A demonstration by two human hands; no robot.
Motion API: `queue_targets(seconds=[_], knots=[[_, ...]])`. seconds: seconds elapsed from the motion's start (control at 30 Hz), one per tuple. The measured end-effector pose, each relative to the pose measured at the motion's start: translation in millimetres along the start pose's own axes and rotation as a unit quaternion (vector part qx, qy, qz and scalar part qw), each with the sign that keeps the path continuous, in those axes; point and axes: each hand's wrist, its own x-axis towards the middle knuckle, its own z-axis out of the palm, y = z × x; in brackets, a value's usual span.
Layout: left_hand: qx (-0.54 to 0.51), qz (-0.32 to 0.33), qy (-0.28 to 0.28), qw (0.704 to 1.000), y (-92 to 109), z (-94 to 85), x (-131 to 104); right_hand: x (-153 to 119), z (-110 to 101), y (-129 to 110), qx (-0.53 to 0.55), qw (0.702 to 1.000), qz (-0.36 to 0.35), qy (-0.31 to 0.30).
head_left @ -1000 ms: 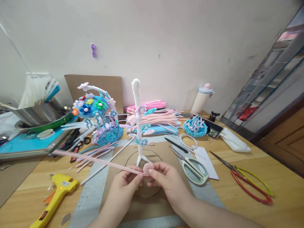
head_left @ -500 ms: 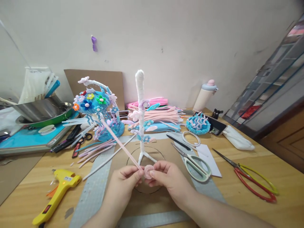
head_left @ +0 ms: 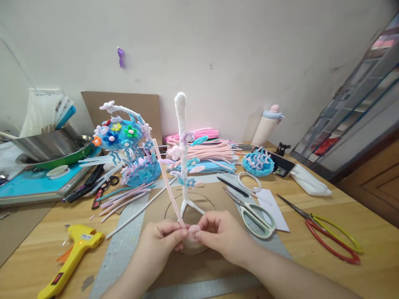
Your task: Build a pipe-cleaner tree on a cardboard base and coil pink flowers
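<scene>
My left hand pinches a pale pink pipe cleaner, whose long free end slants up and to the left. At its lower end the pipe cleaner is wound into a small flat coil, which my right hand grips between thumb and fingers. Both hands are close together above a piece of cardboard with a drawn circle. Just behind them stands a white wrapped stem, dotted with purple, pink and blue fuzzy flowers and splayed at its foot.
A yellow glue gun lies at left, near a blue flowered jellyfish-like ornament. Green-handled scissors and red-and-yellow-handled scissors lie at right. Pipe cleaner bundles, a blue fuzzy piece and a bottle stand behind.
The free end of the pink pipe cleaner has swung right and stands more upright. The coil has turned slightly between my fingers, and the view has shifted a little.
</scene>
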Motion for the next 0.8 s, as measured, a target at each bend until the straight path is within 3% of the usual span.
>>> queue_targets(seconds=[0.13, 0.33, 0.53, 0.6, 0.7, 0.8], knots=[[0.077, 0.026, -0.024, 0.996, 5.9, -0.8, -1.8, -4.5, -0.4, -0.2, -0.102, 0.995, -0.015, -0.005], [0.209, 0.095, -0.071, 0.971, 6.9, -2.2, -5.2, -2.9, -3.0, 6.9, -0.144, 0.989, 0.0, -0.015], [0.234, 0.051, -0.059, 0.969, 4.6, -1.5, -8.1, -5.1, -1.5, 7.4, -0.127, 0.991, 0.019, -0.038], [0.194, 0.018, -0.042, 0.98, 5.2, 1.0, -9.3, -6.3, -1.3, 3.8, -0.095, 0.995, 0.012, -0.043], [0.046, -0.021, -0.024, 0.998, 3.8, 6.6, -10.1, -6.6, -1.1, -2.1, -0.014, 0.999, -0.018, -0.044], [-0.129, -0.071, 0.004, 0.989, -2.1, 13.5, -9.7, -4.5, 1.2, -3.5, 0.078, 0.996, -0.042, -0.019]])
